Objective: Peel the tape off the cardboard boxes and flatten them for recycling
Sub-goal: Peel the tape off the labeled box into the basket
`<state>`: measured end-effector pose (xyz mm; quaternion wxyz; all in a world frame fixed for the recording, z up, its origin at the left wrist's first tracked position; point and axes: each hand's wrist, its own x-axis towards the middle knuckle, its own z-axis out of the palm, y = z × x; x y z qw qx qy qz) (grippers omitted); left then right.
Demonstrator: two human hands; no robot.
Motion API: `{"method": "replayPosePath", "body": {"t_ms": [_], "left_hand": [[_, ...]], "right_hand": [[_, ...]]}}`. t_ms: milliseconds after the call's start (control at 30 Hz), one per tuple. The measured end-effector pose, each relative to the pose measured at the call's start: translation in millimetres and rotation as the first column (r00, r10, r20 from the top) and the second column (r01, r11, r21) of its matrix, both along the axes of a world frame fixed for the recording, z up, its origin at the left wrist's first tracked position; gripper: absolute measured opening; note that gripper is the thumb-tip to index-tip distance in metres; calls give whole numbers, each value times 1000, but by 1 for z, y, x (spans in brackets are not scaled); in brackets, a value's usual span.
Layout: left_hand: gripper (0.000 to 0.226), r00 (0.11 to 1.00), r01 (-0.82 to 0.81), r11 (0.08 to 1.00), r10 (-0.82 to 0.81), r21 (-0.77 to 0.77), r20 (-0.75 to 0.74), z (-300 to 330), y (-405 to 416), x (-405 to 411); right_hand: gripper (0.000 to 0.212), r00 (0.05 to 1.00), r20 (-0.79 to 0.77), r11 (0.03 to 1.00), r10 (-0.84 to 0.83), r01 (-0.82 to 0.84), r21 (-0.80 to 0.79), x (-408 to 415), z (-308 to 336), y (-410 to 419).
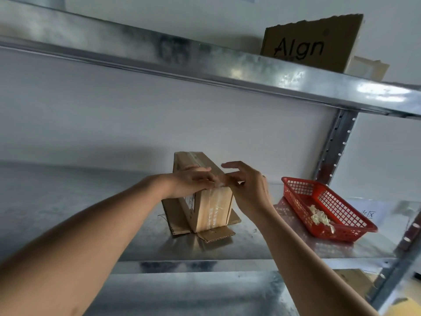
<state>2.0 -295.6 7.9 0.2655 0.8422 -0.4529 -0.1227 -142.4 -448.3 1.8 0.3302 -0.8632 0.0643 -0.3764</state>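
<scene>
Galvanised steel shelving against a white wall carries the work. On the middle shelf stands a small brown corrugated cardboard box, upright on its opened bottom flaps, which splay flat on the metal. Clear packing tape runs down the near face and over the top edge of the box.

Left hand rests on the top left of the box, fingers curled over the upper edge at the tape line. Right hand is at the top right corner, thumb and forefinger pinching a lifted end of the tape, remaining fingers spread loosely above. Fingertips of the two hands meet at the top edge; exact contact is blurred.

To the right of the box, apart from it, a red plastic mesh basket sits on the same shelf and holds crumpled pale tape scraps. Beyond the basket lies a white paper sheet. On the upper shelf stands a torn brown cardboard piece printed "Algn".
</scene>
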Motion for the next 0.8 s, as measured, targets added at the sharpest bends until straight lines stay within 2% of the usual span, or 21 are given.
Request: {"method": "replayPosePath", "body": {"t_ms": [67, 133, 267, 367, 400, 467, 533, 633, 733, 800], "left_hand": [[39, 998, -34, 998, 32, -51, -47, 0, 1, -6], [48, 998, -51, 995, 47, -81, -42, 1, 0, -8], [75, 992, -83, 993, 74, -89, -98, -2, -1, -7], [67, 993, -72, 993, 62, -96, -98, -2, -1, -11], [59, 994, -61, 993, 52, -97, -96, -1, -1, -12], [41, 995, -27, 997, 19, -78, -99, 2, -1, -11], [41, 995, 3, 998, -9, -67, -98, 3, -3, -9], [39, 990, -30, 990, 11, -138, -139, 2, -6, -8], [36, 999, 32, 996, -32, -86, -1, -1, -5, -4], [49, 998, 42, 996, -39, -80, 38, -2, -3, -2]], "right_hand": [[10, 1000, -14, 1000, 24, -24, -11, 5, -3, -4], [15, 998, -50, 998, 47, -49, -49, 7, -7, -7], [24, 988, -91, 956, 123, -143, -257, 11, -11, -15], [41, 983, -156, 929, 100, -149, -340, 11, -14, -20], [46, 987, -133, 914, 89, -134, -382, 11, -15, -21], [36, 995, -6, 903, 95, -89, -421, 16, -18, -23], [19, 993, 93, 887, 79, -28, -461, 18, -21, -22], [11, 990, 125, 842, 63, 15, -540, 13, -27, -17], [5, 968, 198, 817, 154, -12, -576, 3, -34, -16], [7, 961, 191, 845, 199, -70, -529, -1, -36, -13]]}}
